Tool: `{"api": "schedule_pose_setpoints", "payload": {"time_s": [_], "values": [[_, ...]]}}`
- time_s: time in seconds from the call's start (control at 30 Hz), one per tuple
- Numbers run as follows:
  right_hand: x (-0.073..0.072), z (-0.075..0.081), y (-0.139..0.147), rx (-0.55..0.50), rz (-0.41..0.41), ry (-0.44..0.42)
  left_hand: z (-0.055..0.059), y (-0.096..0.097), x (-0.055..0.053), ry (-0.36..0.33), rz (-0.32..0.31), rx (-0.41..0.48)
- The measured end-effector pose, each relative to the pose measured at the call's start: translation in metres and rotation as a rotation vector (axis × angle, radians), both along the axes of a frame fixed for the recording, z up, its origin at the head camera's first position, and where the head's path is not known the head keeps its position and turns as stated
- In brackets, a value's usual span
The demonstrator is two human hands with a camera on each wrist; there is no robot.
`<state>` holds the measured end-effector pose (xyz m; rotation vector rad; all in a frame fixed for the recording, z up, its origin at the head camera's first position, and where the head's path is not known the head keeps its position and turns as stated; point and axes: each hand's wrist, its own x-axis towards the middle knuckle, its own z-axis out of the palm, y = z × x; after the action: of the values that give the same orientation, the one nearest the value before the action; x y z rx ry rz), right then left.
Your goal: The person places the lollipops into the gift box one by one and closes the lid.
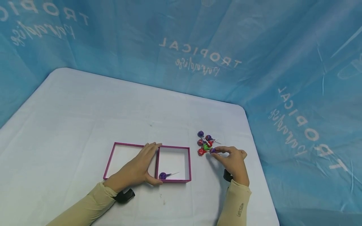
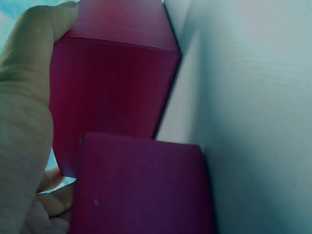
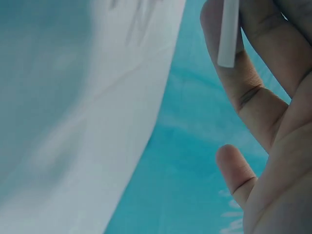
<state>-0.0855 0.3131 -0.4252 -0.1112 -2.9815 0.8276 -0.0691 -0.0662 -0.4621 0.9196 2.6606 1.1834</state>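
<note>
My left hand spans a small magenta box with a white inside, thumb at its near wall and fingers at its far edge. In the left wrist view the thumb lies on the magenta box. One purple-wrapped lollipop lies inside, in the near left corner. My right hand pinches a purple-wrapped lollipop between thumb and fingertips; its white stick shows in the right wrist view. Beside it is a pile of several lollipops, among them a red one and a green one.
A second, wider magenta box sits against the left side of the small one, partly hidden under my left forearm. Everything lies on a white-covered table. Blue printed sheets hang behind and to the right.
</note>
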Motion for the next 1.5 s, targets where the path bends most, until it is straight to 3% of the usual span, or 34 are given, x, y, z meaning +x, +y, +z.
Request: {"api": "schedule_pose_setpoints", "payload": {"time_s": [0.37,0.67,0.83,1.13,1.27,1.5], "values": [[-0.014,0.027,-0.029,0.041,0.152,0.228,0.002,0.000,-0.001,-0.006,-0.003,-0.019],[-0.020,0.050,-0.062,0.069,0.232,0.300,0.004,-0.001,-0.002,0.017,0.002,-0.016],[-0.022,0.056,-0.076,0.081,0.327,0.338,0.005,-0.001,-0.002,0.026,0.005,-0.013],[-0.026,0.056,-0.106,0.196,0.548,0.343,0.003,0.000,-0.003,0.004,0.003,-0.024],[-0.024,0.052,-0.125,0.241,0.662,0.306,0.003,-0.002,0.002,-0.019,0.013,-0.038],[-0.019,0.037,-0.145,0.315,0.746,0.234,0.002,-0.004,0.005,-0.006,-0.006,-0.019]]}}
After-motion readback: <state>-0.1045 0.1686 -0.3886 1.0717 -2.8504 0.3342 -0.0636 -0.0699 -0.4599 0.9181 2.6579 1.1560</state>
